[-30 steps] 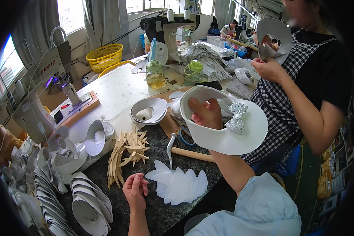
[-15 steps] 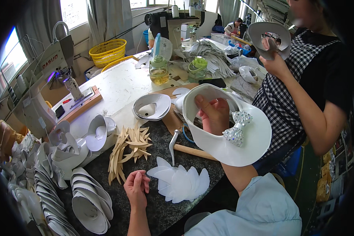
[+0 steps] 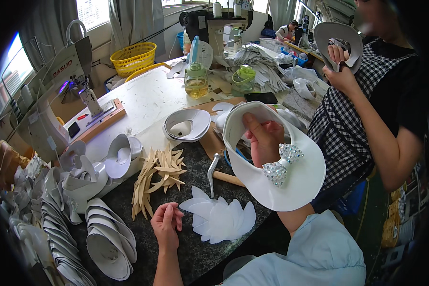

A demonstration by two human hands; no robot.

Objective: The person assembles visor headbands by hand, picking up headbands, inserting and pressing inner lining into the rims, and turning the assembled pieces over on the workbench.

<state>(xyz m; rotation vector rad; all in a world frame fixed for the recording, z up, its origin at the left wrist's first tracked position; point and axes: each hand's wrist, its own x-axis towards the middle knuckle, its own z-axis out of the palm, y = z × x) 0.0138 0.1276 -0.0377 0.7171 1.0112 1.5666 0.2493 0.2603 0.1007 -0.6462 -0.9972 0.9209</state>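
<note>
Workpiece, a white curved shell with a large opening, is held up at 2 o'clock from the left hand. Its stone-covered bow sits at 4 to 5 o'clock on the opening's rim; on this evidence, decoration of this piece appears complete. Whether the bow is fully secured cannot be told. Right hand: inserted in the opening, thumb and fingers bent to grip the workpiece; exact contact points are partly hidden. Left hand: fingers loosely curled, gripping nothing visible. Translucent petals lie just beside it at 3 o'clock, overlapped in a fan. Tan strips lie heaped at 12 o'clock from the left hand. Petals and strips join no shell in view, so any work on them appears outstanding. Hammer: laid at 12 o'clock from the petals, ungripped. Stacked shells, between 8 and 9 o'clock from the left hand, show no bow and appear less finished
</note>
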